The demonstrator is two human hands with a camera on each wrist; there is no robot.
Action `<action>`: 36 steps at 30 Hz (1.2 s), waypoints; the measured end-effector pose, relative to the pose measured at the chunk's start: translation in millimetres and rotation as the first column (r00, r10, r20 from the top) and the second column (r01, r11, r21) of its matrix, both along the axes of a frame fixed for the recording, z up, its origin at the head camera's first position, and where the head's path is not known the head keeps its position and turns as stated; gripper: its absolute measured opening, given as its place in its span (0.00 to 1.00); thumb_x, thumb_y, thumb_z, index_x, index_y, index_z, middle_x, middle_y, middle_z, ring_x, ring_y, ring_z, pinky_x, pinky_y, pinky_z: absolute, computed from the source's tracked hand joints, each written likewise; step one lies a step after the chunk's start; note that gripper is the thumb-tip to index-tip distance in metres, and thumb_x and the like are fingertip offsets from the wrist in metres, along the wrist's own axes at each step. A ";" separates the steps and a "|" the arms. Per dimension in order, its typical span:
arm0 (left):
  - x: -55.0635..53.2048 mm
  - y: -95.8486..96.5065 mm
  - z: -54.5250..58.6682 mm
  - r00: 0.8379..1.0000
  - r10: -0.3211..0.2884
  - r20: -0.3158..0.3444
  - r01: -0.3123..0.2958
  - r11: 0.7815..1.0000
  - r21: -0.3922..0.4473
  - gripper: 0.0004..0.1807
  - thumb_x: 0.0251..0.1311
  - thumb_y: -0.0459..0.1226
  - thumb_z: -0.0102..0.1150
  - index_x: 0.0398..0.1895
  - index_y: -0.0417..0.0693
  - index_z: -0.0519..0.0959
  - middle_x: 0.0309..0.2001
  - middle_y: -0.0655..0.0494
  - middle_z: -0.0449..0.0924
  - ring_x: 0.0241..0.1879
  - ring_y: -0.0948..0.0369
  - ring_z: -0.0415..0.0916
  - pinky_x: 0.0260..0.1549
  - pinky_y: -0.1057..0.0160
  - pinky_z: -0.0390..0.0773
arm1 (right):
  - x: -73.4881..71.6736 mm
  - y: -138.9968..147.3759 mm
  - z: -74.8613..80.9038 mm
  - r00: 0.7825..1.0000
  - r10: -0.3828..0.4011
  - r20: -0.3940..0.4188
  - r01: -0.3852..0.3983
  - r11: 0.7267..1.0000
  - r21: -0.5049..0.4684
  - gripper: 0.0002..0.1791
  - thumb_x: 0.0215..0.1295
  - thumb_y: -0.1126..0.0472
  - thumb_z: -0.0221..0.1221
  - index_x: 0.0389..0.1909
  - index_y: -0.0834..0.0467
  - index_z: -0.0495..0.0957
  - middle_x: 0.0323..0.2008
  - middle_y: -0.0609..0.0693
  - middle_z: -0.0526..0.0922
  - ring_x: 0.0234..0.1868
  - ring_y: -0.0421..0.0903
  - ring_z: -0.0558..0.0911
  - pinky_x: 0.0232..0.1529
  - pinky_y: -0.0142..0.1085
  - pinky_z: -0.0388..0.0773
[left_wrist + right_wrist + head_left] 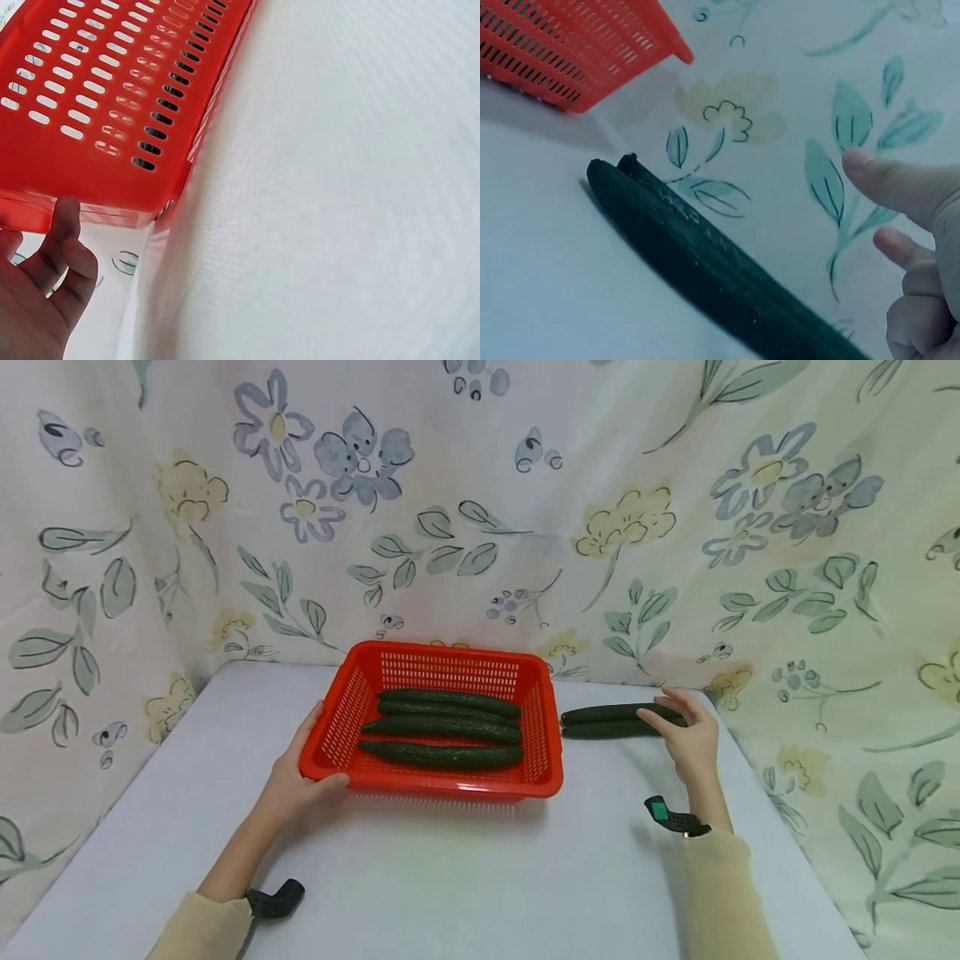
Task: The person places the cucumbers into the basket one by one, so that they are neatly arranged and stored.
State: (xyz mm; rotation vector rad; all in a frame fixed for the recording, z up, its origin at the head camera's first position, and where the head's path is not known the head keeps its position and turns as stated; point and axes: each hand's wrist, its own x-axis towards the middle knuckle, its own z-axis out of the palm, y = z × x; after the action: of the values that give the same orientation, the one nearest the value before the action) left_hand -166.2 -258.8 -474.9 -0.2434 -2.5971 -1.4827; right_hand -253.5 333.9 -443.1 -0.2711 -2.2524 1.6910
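Note:
A red plastic basket with slotted walls stands on the white table, and several dark green cucumbers lie side by side in it. My left hand holds the basket's left end near the front corner; in the left wrist view its fingertips reach the rim. To the right of the basket, two cucumbers lie next to each other on the table. Over their right end is my right hand, thumb and fingers spread apart. The right wrist view shows the thumb apart from the cucumbers.
A flowered cloth hangs behind the table and along its sides. The white tabletop stretches in front of the basket. Each wrist wears a black strap with a small device.

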 end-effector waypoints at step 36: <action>0.4 1.0 -1.9 1.000 0.007 -0.012 -0.007 1.000 0.016 0.63 0.58 0.42 0.76 0.88 0.68 0.41 0.82 0.42 0.58 0.69 0.43 0.70 0.48 0.72 0.78 | -31.0 30.2 -59.8 0.980 0.169 0.102 -0.197 0.844 0.499 0.30 0.60 0.48 0.78 0.60 0.58 0.84 0.70 0.63 0.76 0.76 0.69 0.66 0.74 0.68 0.58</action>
State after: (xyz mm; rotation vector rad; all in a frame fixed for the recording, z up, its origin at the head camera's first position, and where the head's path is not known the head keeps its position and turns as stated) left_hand -165.9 -257.8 -476.8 -0.2405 -2.5727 -1.4941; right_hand -284.5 364.1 -502.8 0.0269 -2.7337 1.1031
